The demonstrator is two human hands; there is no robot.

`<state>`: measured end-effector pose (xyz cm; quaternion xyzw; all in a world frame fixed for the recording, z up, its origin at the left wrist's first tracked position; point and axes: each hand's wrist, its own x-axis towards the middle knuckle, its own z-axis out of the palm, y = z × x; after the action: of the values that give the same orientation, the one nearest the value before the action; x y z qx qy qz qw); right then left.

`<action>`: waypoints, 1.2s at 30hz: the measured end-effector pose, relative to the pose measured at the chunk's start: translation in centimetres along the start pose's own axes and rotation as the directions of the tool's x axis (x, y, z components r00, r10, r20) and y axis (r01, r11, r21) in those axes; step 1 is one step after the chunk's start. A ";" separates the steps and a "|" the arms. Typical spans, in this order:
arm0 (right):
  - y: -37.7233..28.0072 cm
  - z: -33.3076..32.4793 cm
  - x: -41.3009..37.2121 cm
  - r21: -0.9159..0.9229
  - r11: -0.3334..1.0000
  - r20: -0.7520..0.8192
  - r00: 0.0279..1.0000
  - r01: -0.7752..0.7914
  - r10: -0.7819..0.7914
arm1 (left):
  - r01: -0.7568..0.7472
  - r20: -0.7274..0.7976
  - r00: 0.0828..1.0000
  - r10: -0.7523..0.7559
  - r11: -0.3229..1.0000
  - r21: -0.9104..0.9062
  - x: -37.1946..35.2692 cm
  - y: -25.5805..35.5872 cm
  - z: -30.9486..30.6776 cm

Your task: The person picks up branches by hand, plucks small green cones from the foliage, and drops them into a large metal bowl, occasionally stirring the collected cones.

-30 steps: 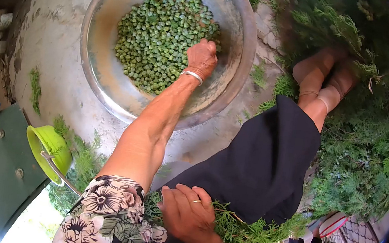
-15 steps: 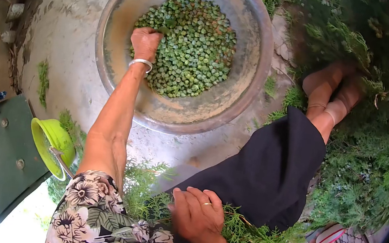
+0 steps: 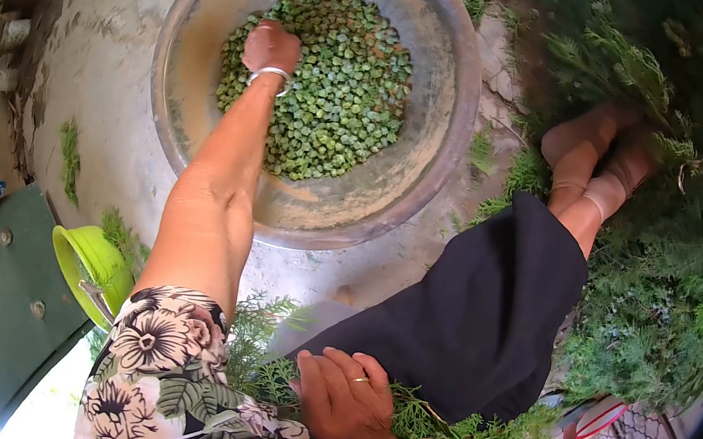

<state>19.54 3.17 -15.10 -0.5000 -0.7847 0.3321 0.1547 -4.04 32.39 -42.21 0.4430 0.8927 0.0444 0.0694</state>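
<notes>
Head view: your left hand (image 3: 271,48) is sitting over the upper-left edge of the pile of small green pieces (image 3: 336,105), inside the metal basin (image 3: 429,132). Fingers are curling under, out of sight; can't tell if they're clamping anything. Most pieces are lying right of and below that fist. Your right hand (image 3: 349,399) is resting back-up on your lap, fingers close together; can't tell if it's gripping the leafy sprig (image 3: 451,436) that is lying against it, extending rightward. Lime-green bowl (image 3: 99,260) is standing well below-left of the fist.
</notes>
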 end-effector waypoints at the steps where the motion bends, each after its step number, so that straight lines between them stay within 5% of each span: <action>1: 0.0 -0.1 0.0 0.010 1.000 0.009 1.000 0.004 -0.004 | -0.005 0.002 1.000 0.005 1.000 -0.001 0.7 -0.9 0.4; 4: -0.1 0.2 -0.1 0.015 1.000 -0.019 1.000 0.007 -0.007 | -0.035 0.121 0.987 0.107 0.872 -0.488 1.2 -2.8 -0.9; 5: -0.1 0.3 -0.1 0.017 1.000 -0.021 1.000 0.010 -0.009 | -0.036 0.118 0.987 0.107 0.873 -0.487 0.7 -3.2 -1.6; 7: 0.0 0.3 0.1 0.044 0.999 0.004 1.000 0.015 -0.015 | 0.430 0.515 0.856 0.051 0.483 -0.763 -1.8 -2.1 -5.0; 9: 0.1 0.2 0.4 0.076 0.997 0.001 1.000 0.011 -0.011 | 0.471 0.553 0.826 0.107 0.407 -0.783 -3.8 -1.4 -6.6; 11: 0.1 0.1 0.6 0.089 0.996 -0.022 1.000 0.004 -0.002 | 0.547 0.625 0.709 0.327 0.305 -0.780 -5.2 -0.7 -8.1; 17: -0.7 -0.2 -0.5 0.255 0.967 -0.139 0.990 0.015 0.022 | 0.580 0.510 0.462 0.725 0.187 -0.793 -10.5 5.0 -16.4; 19: -1.5 -1.6 -1.1 0.259 0.966 -0.191 0.980 0.004 0.047 | 0.556 0.443 0.430 0.787 0.156 -0.817 -12.9 6.7 -19.9; 21: -2.7 -3.4 -1.7 0.454 0.891 -0.286 0.949 0.011 0.134 | 0.622 0.413 0.388 0.824 0.096 -0.777 -15.8 7.8 -23.6; 23: -3.7 -5.6 -2.4 0.391 0.920 -0.345 0.932 0.032 0.114 | 0.620 0.371 0.353 0.859 0.083 -0.781 -19.1 8.3 -27.1; 25: -4.9 -7.1 -3.3 0.809 0.587 -0.389 0.765 0.018 0.513 | 0.621 0.336 0.311 0.889 0.077 -0.780 -22.2 8.2 -30.1; 27: -5.3 -9.7 -4.1 0.932 0.285 -0.357 0.688 0.222 0.632 | 0.678 0.229 0.145 0.963 0.072 -0.732 -25.2 7.7 -32.8; 28: -4.9 -10.7 -4.9 0.944 0.190 -0.328 0.680 0.271 0.656 | 0.646 0.222 0.158 0.962 0.069 -0.760 -27.3 7.4 -34.4; 31: -4.5 -12.5 -8.5 0.875 0.197 -0.466 0.662 0.442 0.587 | 0.612 0.142 0.045 0.989 0.085 -0.786 -32.5 6.4 -36.7; 35: -6.5 -13.3 -12.6 0.608 0.779 -0.743 0.457 0.157 0.488 | 0.681 0.174 -0.064 0.983 0.170 -0.712 -38.7 4.5 -37.7; 36: -6.9 -13.3 -13.3 0.604 0.780 -0.751 0.441 0.161 0.491 | 0.713 0.140 -0.089 0.986 0.161 -0.683 -39.7 4.2 -37.5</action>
<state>28.50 -5.65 0.49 -0.5998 -0.3820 0.2658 0.6509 16.88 2.64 -1.30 0.3260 0.0889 0.2591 0.9048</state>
